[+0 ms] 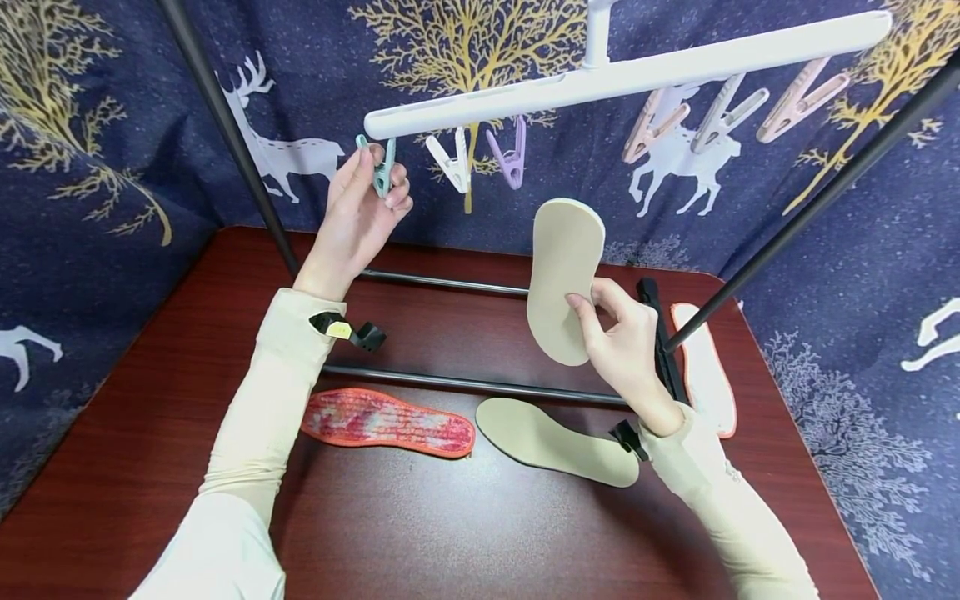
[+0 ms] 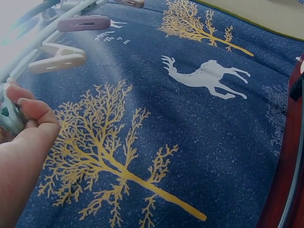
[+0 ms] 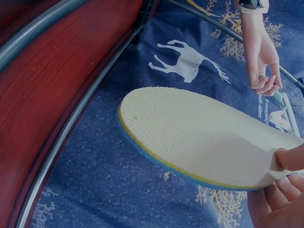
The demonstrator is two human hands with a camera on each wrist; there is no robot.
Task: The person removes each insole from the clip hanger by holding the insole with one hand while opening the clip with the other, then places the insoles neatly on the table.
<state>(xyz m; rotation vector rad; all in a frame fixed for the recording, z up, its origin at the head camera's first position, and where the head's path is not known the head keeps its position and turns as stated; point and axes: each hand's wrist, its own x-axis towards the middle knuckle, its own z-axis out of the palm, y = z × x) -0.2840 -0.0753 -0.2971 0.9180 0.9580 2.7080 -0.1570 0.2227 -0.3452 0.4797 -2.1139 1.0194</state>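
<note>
At the left end of the white hanger bar (image 1: pixel 630 77), my left hand (image 1: pixel 367 196) pinches a green clothes peg (image 1: pixel 383 173) between thumb and fingers. The same peg (image 2: pixel 10 116) shows at the left edge of the left wrist view, partly covered by the fingers. My right hand (image 1: pixel 622 333) grips a beige insole (image 1: pixel 564 267) by its right edge, thumb on the near face and fingers behind. In the right wrist view that insole (image 3: pixel 194 137) has a ribbed pale face with a yellow and blue edge. It is held up in the air, below the bar.
White (image 1: pixel 452 162), purple (image 1: pixel 512 157) and several other pegs hang from the bar. On the table lie a red patterned insole (image 1: pixel 390 422), a beige insole (image 1: pixel 555 442) and a white one with orange trim (image 1: pixel 702 371). Black rack poles (image 1: pixel 232 133) frame the space.
</note>
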